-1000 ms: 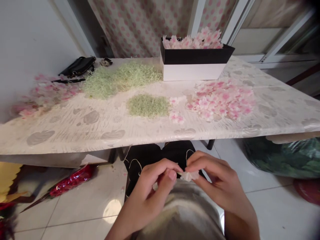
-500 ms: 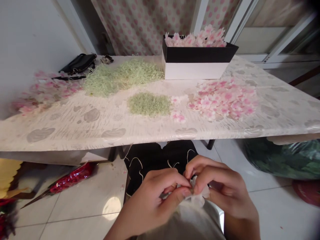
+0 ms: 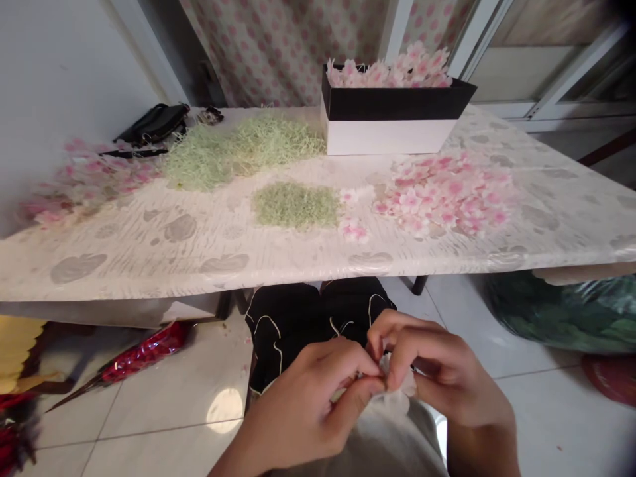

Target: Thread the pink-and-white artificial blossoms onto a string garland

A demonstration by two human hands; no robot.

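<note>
Over my lap, in front of the table's near edge, both hands meet at a pale artificial blossom (image 3: 397,401). My left hand (image 3: 318,394) is closed, its thumb and forefinger pinching at the blossom's base. My right hand (image 3: 442,371) is closed on the same blossom from the other side, with whitish petals showing below its fingers. The fingertips hide most of the flower's middle. On the table ahead lie a heap of pink-and-white blossoms (image 3: 452,195), a couple of loose blossoms (image 3: 354,229) and a small patch of light green strands (image 3: 297,205).
A black-and-white box (image 3: 390,136) full of pink blossoms stands at the back of the table (image 3: 124,265). Larger green strands (image 3: 248,146), a black pouch (image 3: 156,124) and more pink blossoms (image 3: 94,175) lie to the left. A red wrapped bouquet (image 3: 149,351) is on the floor.
Both hands keep their pinch on the blossom, with only slight finger shifts. The view has tipped very slightly; the things on the table stay in place.
</note>
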